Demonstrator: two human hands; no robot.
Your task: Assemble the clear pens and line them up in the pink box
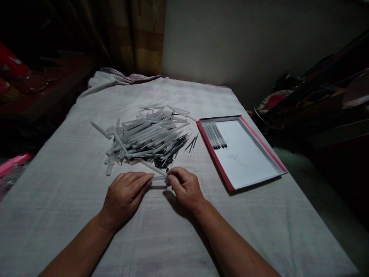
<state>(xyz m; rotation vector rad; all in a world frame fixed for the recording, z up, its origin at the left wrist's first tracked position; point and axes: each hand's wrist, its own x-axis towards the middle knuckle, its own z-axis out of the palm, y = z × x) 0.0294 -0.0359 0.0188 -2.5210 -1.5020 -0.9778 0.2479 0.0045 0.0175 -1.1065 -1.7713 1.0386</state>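
Note:
Both my hands rest on a white cloth-covered table and hold one clear plastic pen between them. My left hand pinches its left end, fingers closed. My right hand pinches its right end, fingers curled. Just beyond the hands lies a big heap of clear pen barrels and black-tipped pens. To the right sits a shallow red-edged tray with a white floor; several finished pens lie side by side at its far left corner.
A few loose thin refills lie between the heap and the tray. Dark clutter fills the right side off the table. A dark shelf with red items stands at the left. A curtain hangs behind.

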